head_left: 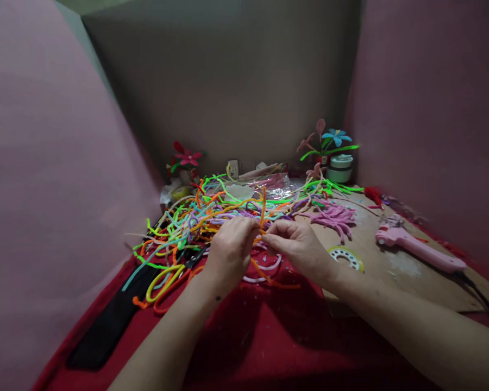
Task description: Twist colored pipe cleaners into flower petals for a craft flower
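My left hand is closed around an orange pipe cleaner, which sticks up above the fingers. Facing it, my right hand pinches the same orange stem low down, its fingertips almost meeting those of the left. Orange ends also hang below the hands, one reaching right over the red cloth. Just behind and to the left spreads a tangled heap of coloured pipe cleaners in green, yellow, orange, blue and purple. The exact grip of the left fingers is partly hidden.
A pink glue gun lies on a brown board at the right, near a round yellow-rimmed disc and a pink pipe-cleaner bundle. Pipe-cleaner flowers and a lidded pale-green container stand behind. A black strip lies left.
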Tool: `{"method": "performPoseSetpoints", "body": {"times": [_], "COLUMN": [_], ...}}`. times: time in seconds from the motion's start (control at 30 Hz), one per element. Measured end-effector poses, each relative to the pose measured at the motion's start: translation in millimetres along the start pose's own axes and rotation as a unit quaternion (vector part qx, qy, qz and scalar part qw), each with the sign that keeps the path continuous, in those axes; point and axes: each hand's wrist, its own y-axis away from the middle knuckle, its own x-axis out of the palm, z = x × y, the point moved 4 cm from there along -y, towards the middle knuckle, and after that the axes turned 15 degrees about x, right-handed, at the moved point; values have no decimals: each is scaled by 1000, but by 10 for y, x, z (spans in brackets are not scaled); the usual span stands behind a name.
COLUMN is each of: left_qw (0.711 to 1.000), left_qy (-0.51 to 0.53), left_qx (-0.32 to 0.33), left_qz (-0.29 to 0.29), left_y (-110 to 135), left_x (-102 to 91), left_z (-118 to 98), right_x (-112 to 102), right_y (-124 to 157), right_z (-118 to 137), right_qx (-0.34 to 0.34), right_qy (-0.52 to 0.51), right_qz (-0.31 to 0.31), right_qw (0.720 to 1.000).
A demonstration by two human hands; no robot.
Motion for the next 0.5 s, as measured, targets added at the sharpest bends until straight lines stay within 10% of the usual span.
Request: {"method": "performPoseSetpoints", "body": {"times": [0.33, 0.5], "left_qw": [997, 993], "left_qy": [38, 56], "left_qx": [-34, -75], "left_qz": [50, 73], "left_y": [-8, 0], "left_x": [-27, -58], "left_z": [-22, 25], "right_x": [27, -30], "right_y": [60, 205], "right_z": [53, 239], "right_qx": [-65, -260], "right_qy": [130, 263], "right_qz": [-44, -170], "right_qw": [988, 913]}}
